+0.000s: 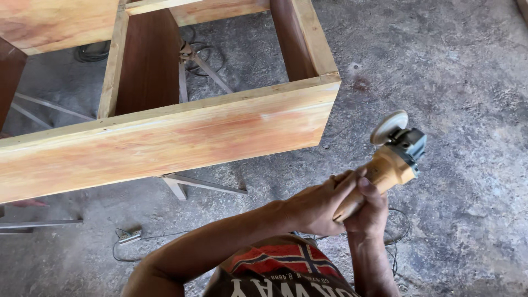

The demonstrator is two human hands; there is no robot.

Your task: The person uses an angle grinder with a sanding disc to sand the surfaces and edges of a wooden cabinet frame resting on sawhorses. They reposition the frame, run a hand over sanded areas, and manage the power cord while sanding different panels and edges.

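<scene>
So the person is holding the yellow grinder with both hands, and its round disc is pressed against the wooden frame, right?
Not quite. The head view shows both hands, left and right, gripping the yellow grinder, but its disc is held in the air, apart from the wooden frame.

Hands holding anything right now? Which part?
Both hands grip a yellow angle grinder with a grey head and pale sanding disc by its yellow body: the left hand wraps the rear of it, the right hand clasps from below.
</scene>
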